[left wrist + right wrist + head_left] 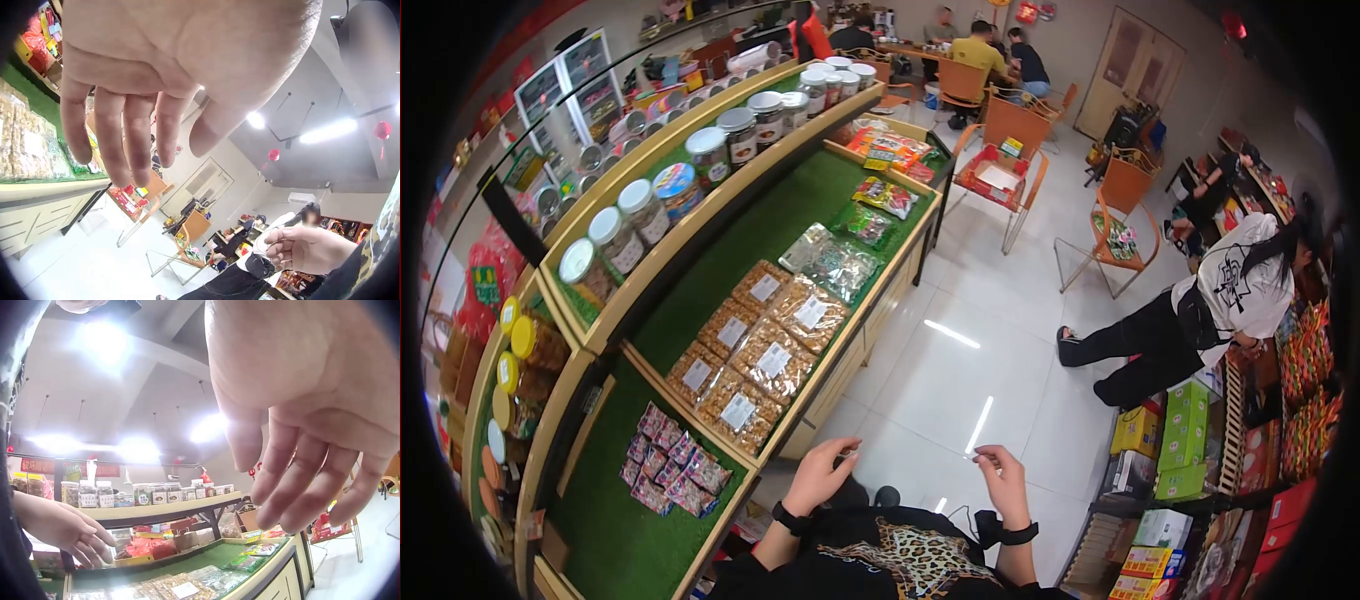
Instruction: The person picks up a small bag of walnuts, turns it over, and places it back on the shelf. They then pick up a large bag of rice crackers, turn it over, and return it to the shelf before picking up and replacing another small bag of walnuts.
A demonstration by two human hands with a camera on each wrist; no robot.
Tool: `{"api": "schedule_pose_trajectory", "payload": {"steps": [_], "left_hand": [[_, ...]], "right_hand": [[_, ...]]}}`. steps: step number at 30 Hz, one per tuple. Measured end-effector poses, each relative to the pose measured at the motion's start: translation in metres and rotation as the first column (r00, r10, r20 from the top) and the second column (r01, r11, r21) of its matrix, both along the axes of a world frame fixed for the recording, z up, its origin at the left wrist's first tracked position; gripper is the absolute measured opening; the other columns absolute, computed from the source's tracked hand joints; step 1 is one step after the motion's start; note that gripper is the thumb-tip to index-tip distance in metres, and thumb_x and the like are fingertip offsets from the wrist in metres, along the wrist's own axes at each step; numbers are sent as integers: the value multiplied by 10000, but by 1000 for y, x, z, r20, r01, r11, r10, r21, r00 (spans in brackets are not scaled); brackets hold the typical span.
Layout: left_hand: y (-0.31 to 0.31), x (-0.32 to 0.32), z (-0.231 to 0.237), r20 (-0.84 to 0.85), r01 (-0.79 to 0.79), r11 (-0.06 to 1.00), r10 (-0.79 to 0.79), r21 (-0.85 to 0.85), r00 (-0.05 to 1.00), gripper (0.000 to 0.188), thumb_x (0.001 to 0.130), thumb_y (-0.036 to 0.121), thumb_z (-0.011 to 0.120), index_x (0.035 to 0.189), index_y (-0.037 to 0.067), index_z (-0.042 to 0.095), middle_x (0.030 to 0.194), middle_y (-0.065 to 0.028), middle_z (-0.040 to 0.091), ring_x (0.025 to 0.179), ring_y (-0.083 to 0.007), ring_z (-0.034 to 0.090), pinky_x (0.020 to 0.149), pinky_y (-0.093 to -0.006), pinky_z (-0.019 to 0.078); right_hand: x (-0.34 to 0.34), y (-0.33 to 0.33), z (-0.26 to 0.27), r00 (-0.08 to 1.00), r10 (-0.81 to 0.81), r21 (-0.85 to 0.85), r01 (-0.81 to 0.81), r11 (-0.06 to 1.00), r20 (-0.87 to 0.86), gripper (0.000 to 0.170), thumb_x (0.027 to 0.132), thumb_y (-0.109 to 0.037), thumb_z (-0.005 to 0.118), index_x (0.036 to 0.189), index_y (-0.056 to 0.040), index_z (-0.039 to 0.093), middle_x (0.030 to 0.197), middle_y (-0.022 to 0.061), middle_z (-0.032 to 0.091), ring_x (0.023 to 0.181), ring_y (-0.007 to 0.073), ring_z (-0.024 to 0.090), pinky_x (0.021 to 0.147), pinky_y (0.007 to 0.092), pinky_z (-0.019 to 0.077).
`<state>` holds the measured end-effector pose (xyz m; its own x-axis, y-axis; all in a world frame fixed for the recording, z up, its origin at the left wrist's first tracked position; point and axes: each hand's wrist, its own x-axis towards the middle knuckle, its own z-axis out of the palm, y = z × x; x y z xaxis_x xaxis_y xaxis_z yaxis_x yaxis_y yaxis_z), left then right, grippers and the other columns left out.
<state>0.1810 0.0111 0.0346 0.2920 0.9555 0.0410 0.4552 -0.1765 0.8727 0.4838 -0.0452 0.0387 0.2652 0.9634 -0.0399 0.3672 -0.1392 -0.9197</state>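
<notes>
Six labelled packs of nut brittle (752,345) lie flat on the green-lined bench (770,215), set out in two rows of three. Left hand (820,478): released, fingers loosely bent, grasping nothing, raised beside the front edge of the bench. Right hand (1003,482): likewise released, fingers relaxed and slightly bent, held over toward the open floor (900,365). No contact is found between either hand and any goods. Governing relation: the packs lie forward and to the left of both hands; the left hand is plainly the nearer, with the right hand well apart on its far side. The long axis of the block of packs runs parallel to the front edge of the bench, leading forward and to the right, away from the wearer; the nearest pack sits at the block's near end, just across the edge from the left hand. Silvery and clear packets (830,262) adjoin the far end of the block. Small pink packets (675,462) occupy the nearer section, beyond a wooden divider (688,408). Lidded jars (738,138) stand upright on the raised shelf behind.
</notes>
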Motion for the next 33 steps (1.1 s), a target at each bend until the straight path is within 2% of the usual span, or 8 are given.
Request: {"api": "schedule_pose_trajectory", "payload": {"steps": [2, 4, 8, 11, 18, 25, 28, 33], "left_hand": [[18, 6, -1, -3, 19, 1000, -19, -18, 1000, 267, 859, 157, 594, 1091, 27, 615, 1001, -150, 646, 929, -287, 628, 822, -364, 488], [39, 9, 2, -6, 41, 999, -41, -32, 999, 262, 862, 155, 594, 1086, 21, 615, 997, -149, 645, 926, -290, 628, 817, -361, 487], [90, 12, 0, 19, 52, 999, -52, 5, 998, 259, 864, 153, 594, 1081, 15, 614, 992, -150, 644, 926, -293, 626, 812, -359, 487], [136, 14, 13, 3, 146, 988, -147, 53, 989, 259, 864, 143, 591, 1088, 14, 613, 1011, -154, 647, 944, -292, 626, 830, -356, 484], [224, 5, 36, 51, 163, 982, -168, 94, 984, 269, 866, 139, 584, 1107, 21, 611, 1022, -144, 650, 939, -275, 625, 839, -358, 481], [265, -6, 21, 78, 190, 981, -187, -38, 979, 284, 876, 137, 578, 1131, 15, 603, 1037, -132, 653, 959, -256, 628, 853, -345, 479], [272, -7, 15, 112, 152, 985, -143, -81, 983, 270, 884, 111, 582, 1135, 17, 609, 1028, -104, 662, 958, -199, 628, 837, -306, 484], [296, 3, 5, 125, 89, 975, -65, -202, 990, 279, 898, 119, 574, 1159, 27, 598, 1039, -99, 663, 982, -198, 627, 853, -303, 479]], "right_hand": [[-5, 7, -2, 1000, -7, -17, 8, 1000, 4, 155, 866, -98, 595, 975, 3, 641, 859, 122, 681, 786, 198, 654, 724, 295, 498], [-10, 19, -3, 999, 6, -60, -9, 998, -46, 160, 873, -92, 583, 986, 7, 639, 824, 83, 684, 776, 138, 624, 718, 264, 478], [-4, 58, -5, 999, -13, -70, 10, 997, -40, 167, 866, -113, 597, 980, 1, 645, 851, 108, 682, 787, 176, 644, 718, 294, 492], [1, 93, 10, 998, -61, -1, 61, 998, -27, 165, 875, -109, 585, 981, 3, 643, 849, 101, 687, 778, 168, 636, 722, 285, 487], [-16, 182, 28, 990, -131, 86, 134, 987, -43, 164, 879, -103, 579, 989, 5, 636, 852, 108, 686, 801, 174, 647, 728, 281, 486], [-48, 232, 19, 999, -53, 55, 53, 997, 3, 150, 861, -92, 601, 977, -4, 638, 862, 122, 682, 795, 198, 650, 754, 303, 499], [-41, 246, 11, 999, -43, -11, 43, 999, -6, 142, 858, -81, 597, 966, 2, 637, 870, 123, 681, 799, 205, 650, 746, 301, 498], [-15, 291, 1, 1000, -24, 3, 24, 1000, 4, 153, 868, -70, 570, 979, 10, 638, 835, 101, 684, 787, 167, 648, 721, 284, 490]]}}
